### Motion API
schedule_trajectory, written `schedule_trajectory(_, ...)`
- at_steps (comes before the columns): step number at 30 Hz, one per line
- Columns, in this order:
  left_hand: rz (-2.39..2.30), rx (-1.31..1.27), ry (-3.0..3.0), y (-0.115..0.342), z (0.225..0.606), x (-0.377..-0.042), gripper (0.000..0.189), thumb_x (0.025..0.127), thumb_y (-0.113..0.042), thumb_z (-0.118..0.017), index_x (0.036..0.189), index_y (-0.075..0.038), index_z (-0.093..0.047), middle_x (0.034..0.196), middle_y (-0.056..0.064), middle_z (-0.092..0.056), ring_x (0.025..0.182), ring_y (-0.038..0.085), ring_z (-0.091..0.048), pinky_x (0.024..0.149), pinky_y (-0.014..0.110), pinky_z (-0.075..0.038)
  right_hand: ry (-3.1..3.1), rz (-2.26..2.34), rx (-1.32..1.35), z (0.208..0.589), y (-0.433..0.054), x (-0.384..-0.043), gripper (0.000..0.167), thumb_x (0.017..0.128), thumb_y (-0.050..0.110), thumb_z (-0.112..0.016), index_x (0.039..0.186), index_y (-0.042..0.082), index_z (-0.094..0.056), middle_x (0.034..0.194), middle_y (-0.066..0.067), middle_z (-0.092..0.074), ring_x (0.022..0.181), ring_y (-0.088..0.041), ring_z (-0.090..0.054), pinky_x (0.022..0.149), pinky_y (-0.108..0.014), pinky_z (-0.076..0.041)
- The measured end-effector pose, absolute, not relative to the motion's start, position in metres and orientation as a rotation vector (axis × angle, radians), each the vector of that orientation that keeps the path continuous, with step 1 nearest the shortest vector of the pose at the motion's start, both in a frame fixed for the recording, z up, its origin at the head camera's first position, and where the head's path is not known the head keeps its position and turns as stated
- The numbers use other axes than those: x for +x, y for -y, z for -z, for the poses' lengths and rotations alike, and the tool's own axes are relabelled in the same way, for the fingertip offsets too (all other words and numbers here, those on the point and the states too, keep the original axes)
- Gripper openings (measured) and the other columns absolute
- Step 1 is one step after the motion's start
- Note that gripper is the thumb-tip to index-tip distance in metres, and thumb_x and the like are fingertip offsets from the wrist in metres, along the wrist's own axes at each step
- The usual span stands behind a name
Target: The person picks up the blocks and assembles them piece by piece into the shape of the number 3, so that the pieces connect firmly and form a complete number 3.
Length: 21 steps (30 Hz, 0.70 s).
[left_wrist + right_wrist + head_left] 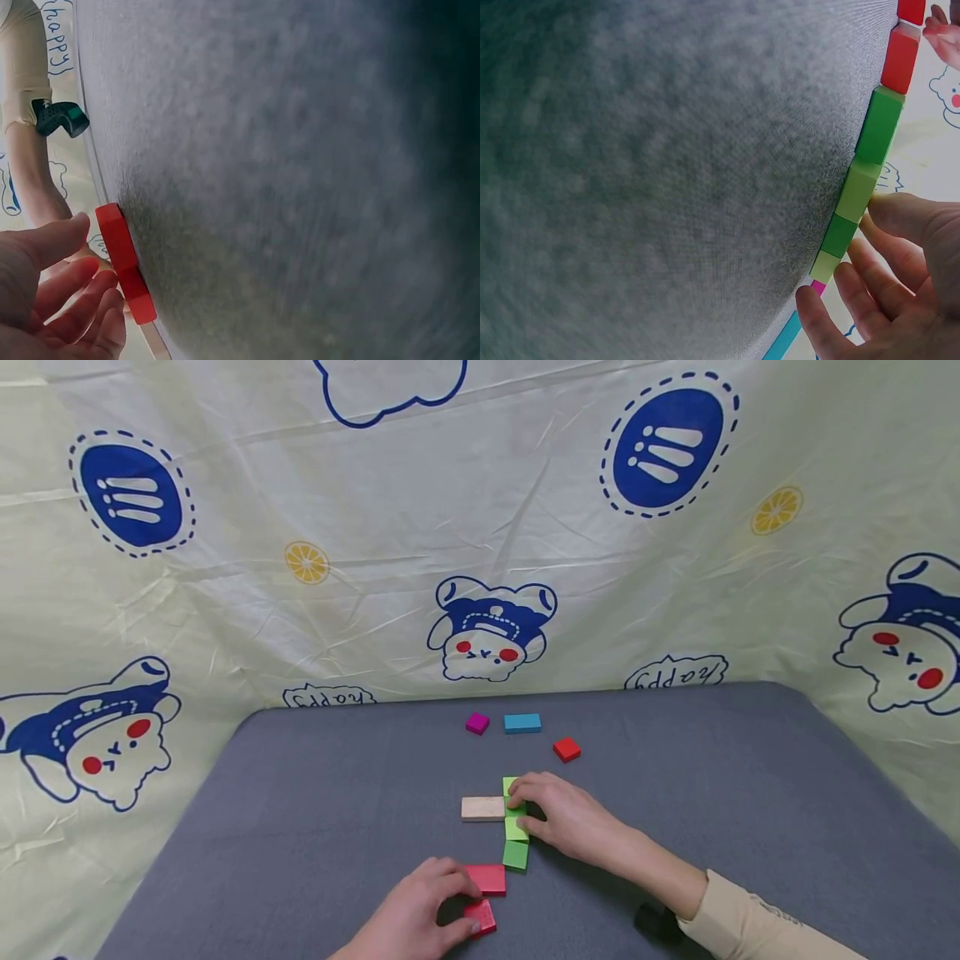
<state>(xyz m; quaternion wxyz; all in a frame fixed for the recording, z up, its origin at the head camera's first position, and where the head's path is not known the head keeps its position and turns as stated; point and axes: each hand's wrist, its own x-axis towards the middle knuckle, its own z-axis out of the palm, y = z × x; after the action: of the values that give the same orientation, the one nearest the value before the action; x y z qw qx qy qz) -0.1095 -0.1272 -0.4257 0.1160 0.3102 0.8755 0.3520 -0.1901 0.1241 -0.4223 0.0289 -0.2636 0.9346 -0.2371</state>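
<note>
My left hand (423, 906) is at the near edge of two red blocks, its thumb at the small red block (483, 917) and its fingers at the longer red block (489, 880). Beyond them runs a row of light and dark green blocks, among them a dark green block (515, 856) and a light green block (516, 828). My right hand (566, 814) lies along the row's right side, its thumb by the light green block and a fingertip over the far end. A pale wooden block (482, 809) sticks out leftward from the row.
Farther back on the grey table (337, 793) lie a magenta block (477, 723), a blue block (522, 723) and a red block (567, 749). Behind the table hangs a printed curtain (375, 610). A black device (658, 924) sits at the right wrist.
</note>
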Motion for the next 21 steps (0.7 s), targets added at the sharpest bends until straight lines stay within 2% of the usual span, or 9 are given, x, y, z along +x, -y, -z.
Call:
schedule_trajectory(9, -1.087, 0.85, -2.414, 0.127, 0.431, -0.109, 0.02, 0.085, -0.019, -0.078, 0.104, -0.02, -0.07, 0.099, -0.019, -0.058, 0.091, -0.001, -0.049, 0.08, 0.024, -0.046, -2.878, 0.732, -0.805, 0.422, -0.123, -0.19, 0.022, 0.087, 0.016, -0.076, 0.108, 0.017, -0.072, 0.122, 0.002, -0.06, 0.119, -0.019, -0.053, 0.097, -0.045, -0.045)
schedule_trajectory(15, -1.107, 0.775, -2.341, 0.125, 0.434, -0.106, 0.026, 0.083, -0.013, -0.079, 0.107, -0.014, -0.071, 0.099, -0.017, -0.058, 0.087, -0.002, -0.048, 0.076, 0.023, -0.046, -2.876, 0.744, -0.802, 0.422, -0.124, -0.19, 0.022, 0.087, 0.016, -0.076, 0.108, 0.017, -0.072, 0.122, 0.002, -0.06, 0.119, -0.02, -0.052, 0.096, -0.045, -0.046)
schedule_trajectory(21, -1.052, 0.801, -2.341, 0.123, 0.437, -0.104, 0.025, 0.084, -0.016, -0.079, 0.107, -0.013, -0.07, 0.098, -0.015, -0.055, 0.087, -0.002, -0.047, 0.078, 0.023, -0.047, -2.88, 0.754, -0.814, 0.423, -0.124, -0.189, 0.022, 0.087, 0.015, -0.076, 0.108, 0.016, -0.072, 0.123, 0.001, -0.06, 0.119, -0.02, -0.053, 0.096, -0.045, -0.046)
